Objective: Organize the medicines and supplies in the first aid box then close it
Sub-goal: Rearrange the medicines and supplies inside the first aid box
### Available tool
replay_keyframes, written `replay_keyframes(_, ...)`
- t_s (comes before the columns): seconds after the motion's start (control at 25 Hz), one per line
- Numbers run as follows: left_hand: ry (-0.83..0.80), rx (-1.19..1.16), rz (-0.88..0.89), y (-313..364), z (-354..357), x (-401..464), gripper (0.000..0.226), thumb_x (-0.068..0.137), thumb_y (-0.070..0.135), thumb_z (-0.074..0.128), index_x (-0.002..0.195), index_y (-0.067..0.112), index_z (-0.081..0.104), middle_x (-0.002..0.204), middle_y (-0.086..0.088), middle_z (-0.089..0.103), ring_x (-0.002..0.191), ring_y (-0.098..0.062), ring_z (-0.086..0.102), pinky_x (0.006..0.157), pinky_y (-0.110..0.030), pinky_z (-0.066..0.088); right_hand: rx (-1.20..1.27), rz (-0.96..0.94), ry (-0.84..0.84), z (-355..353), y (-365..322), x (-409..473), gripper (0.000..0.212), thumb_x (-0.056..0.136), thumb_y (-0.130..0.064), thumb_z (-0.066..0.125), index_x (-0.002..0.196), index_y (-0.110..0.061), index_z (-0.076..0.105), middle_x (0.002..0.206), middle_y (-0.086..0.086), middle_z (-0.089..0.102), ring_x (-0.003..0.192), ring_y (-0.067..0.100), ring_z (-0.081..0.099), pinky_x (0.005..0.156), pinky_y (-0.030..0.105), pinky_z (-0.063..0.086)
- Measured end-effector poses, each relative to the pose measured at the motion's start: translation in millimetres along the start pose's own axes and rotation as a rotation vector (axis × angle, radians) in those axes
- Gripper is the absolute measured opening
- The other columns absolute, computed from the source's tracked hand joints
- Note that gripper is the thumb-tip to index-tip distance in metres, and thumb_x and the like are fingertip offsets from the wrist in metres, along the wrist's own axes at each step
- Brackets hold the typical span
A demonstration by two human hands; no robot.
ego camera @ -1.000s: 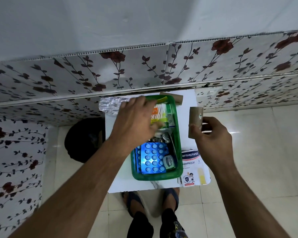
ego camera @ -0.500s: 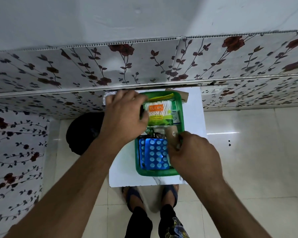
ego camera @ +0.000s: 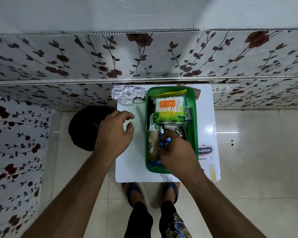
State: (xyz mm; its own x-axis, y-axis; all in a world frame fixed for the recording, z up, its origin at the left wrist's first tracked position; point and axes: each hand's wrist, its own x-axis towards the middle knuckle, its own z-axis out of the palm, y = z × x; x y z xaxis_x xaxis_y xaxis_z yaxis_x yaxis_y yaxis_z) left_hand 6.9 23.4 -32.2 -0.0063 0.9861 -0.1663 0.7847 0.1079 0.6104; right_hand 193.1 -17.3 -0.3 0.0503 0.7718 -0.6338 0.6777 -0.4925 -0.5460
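A green first aid box (ego camera: 194,117) stands on a small white table (ego camera: 131,169). A pack of cotton swabs (ego camera: 169,109) lies in its far half. A brown roll (ego camera: 152,145) lies along the box's near left side, over blue blister packs (ego camera: 163,143). My right hand (ego camera: 177,152) is inside the box's near half, fingers curled beside the brown roll; whether it grips anything is unclear. My left hand (ego camera: 115,133) hovers left of the box with loosely spread fingers and holds nothing.
Crumpled silver foil strips (ego camera: 127,95) lie at the table's far left corner. A plaster carton (ego camera: 207,157) lies right of the box. A flat brown piece (ego camera: 197,92) sits behind the box. A dark round object (ego camera: 83,127) stands on the floor to the left. A floral wall is close behind.
My right hand carried the brown roll from the right of the box down into its near left side. My left hand came off the cotton swabs and drew back left of the box.
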Motion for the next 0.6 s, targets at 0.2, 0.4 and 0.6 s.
replay_keyframes(0.2,-0.046,-0.042,-0.055,-7.4,3.4,-2.1,0.021,0.086,0.013,0.063,0.104,0.024,0.068,0.104,0.003,0.065,0.092,-0.013,0.063,0.075,-0.027,0.045,-0.13,-0.157,0.004,-4.5,-9.0,-4.7,0.048,0.079,-0.018,0.064,0.123,-0.03,0.048,0.092,0.001,0.071,0.083,0.03,0.066,0.067,0.034,0.053)
replay_keyframes(0.4,-0.049,-0.054,-0.074,-5.6,4.1,3.8,0.02,0.086,0.013,0.063,0.102,0.024,0.069,0.101,0.005,0.065,0.085,-0.01,0.062,0.075,-0.027,0.047,-0.192,-0.194,-0.027,-11.5,-12.0,-3.4,0.049,0.078,-0.021,0.068,0.124,-0.027,0.053,0.097,0.0,0.071,0.089,0.026,0.066,0.07,0.029,0.05)
replay_keyframes(0.6,0.22,-0.311,-0.45,-6.2,6.4,45.5,0.035,0.082,0.027,0.072,0.112,0.013,0.06,0.096,0.001,0.064,0.084,-0.015,0.061,0.075,-0.025,0.043,0.114,-0.155,0.339,-65.3,-9.3,11.6,0.021,0.085,-0.025,0.072,0.105,-0.03,0.065,0.072,-0.012,0.066,0.06,0.002,0.063,0.057,0.018,0.049)
